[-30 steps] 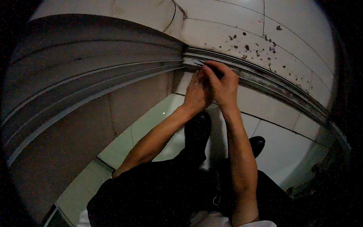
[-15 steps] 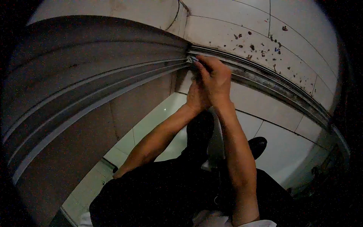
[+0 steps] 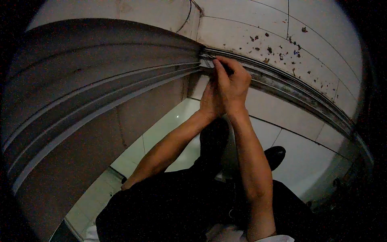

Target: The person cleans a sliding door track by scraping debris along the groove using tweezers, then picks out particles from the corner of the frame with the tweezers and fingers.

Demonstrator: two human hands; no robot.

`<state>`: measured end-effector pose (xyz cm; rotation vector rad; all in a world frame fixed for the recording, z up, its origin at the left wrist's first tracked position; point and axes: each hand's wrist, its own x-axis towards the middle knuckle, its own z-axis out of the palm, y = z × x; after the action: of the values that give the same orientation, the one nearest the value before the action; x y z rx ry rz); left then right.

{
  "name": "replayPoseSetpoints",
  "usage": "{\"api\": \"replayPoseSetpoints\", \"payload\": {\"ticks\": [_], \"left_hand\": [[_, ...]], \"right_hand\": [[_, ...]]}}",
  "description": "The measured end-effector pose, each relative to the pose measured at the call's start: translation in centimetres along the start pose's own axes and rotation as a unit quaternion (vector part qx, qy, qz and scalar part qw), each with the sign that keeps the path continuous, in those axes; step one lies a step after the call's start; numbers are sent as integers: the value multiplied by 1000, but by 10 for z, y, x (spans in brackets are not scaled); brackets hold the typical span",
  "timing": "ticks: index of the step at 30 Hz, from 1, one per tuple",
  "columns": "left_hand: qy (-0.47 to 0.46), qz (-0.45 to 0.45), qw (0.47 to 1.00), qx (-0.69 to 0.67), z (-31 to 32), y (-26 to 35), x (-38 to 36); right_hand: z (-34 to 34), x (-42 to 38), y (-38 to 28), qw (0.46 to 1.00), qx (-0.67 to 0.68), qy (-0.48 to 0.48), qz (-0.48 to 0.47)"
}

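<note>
My right hand (image 3: 234, 82) is closed in a pinch, thumb and forefinger together, over the corner end of a grooved metal track (image 3: 282, 76). Whatever lies between those fingertips is too small or hidden to make out. Just left of them a small pale patch (image 3: 207, 63) shows at the track's end. My left hand (image 3: 211, 101) sits below and against the right one, raised toward the same corner. Its fingers are mostly hidden in shadow and behind the right hand.
Left of the hands rises a large dark panel (image 3: 96, 64) with pale lengthwise ridges. Dark crumbs of debris (image 3: 269, 50) are scattered over the light tiles (image 3: 318, 24) beyond the track. A black shoe (image 3: 275, 157) stands on the pale floor (image 3: 298, 169).
My right fingertips have drawn back slightly to the right from the track's corner, uncovering the pale patch. A small bluish thing earlier at those fingertips no longer shows. My left hand has hardly moved.
</note>
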<state>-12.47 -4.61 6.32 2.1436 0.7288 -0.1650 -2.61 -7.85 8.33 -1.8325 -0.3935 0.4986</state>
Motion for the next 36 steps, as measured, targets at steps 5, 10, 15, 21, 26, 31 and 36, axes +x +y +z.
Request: {"api": "replayPoseSetpoints", "payload": {"ticks": [5,10,15,21,26,31,36], "left_hand": [[97,120,987,56,24,-31,1],[-7,57,994,97,23,-31,-1],[80,146,977,136,25,-35,-1],[46,109,989,87,27,-35,-5],[84,157,972,151,19,-24,0],[107,191,957,191,24,-26,-3],[103,181,960,186,26,-28,-4]], "right_hand": [[6,6,4,1000,-28,-1,-2],[7,8,7,998,-50,-29,-37],[13,9,8,994,-74,-36,-71],[12,10,4,997,-46,-39,-51],[-23,14,-9,998,43,48,-19],[-51,26,15,990,-104,98,-2],[-54,26,20,992,-105,41,62]]}}
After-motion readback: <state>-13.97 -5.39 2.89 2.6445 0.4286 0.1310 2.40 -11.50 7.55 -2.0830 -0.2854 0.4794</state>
